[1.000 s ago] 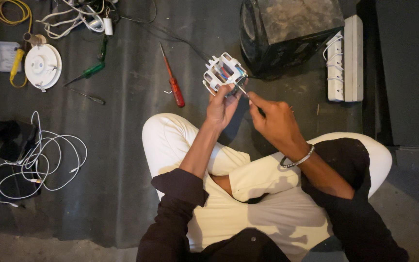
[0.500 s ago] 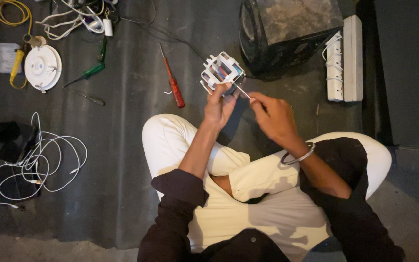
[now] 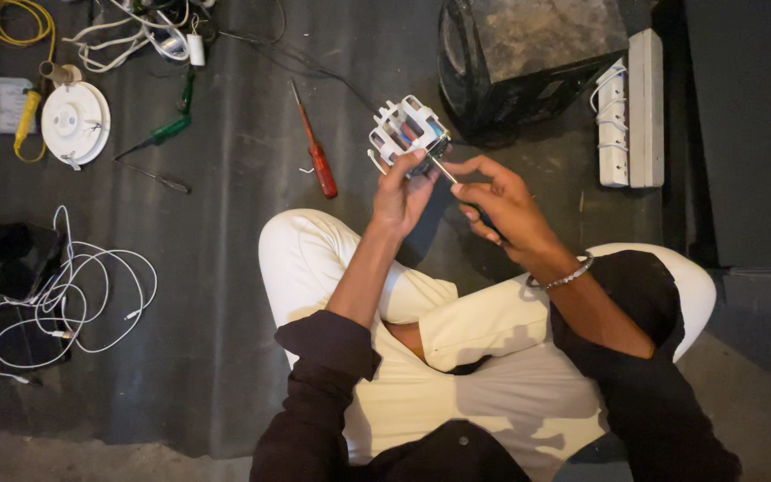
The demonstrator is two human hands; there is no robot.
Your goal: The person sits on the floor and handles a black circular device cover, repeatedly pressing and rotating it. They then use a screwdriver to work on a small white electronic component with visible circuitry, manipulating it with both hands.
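A dark mat (image 3: pixel 225 295) covers the floor, and the person sits on it cross-legged in white trousers (image 3: pixel 457 330) and dark sleeves. At the top stands a black box-like case (image 3: pixel 528 62), with a white power strip (image 3: pixel 631 112) just to its right. A loose coil of white cable (image 3: pixel 73 299) lies at the left, a round white fitting (image 3: pixel 75 123) above it, and a yellow cable (image 3: pixel 11 18) in the top corner. A red-handled screwdriver (image 3: pixel 317 156) and a green-handled screwdriver (image 3: pixel 158 136) lie on the mat between them.

The left hand (image 3: pixel 403 192) holds a small white finned part (image 3: pixel 408 132) up above the knees, its fingers closed around the lower edge. The right hand (image 3: pixel 501 205), wearing 1 bracelet (image 3: pixel 564 277), pinches a thin screwdriver (image 3: pixel 443 170) whose tip touches the part; thumb and fingers are pressed together on the handle.
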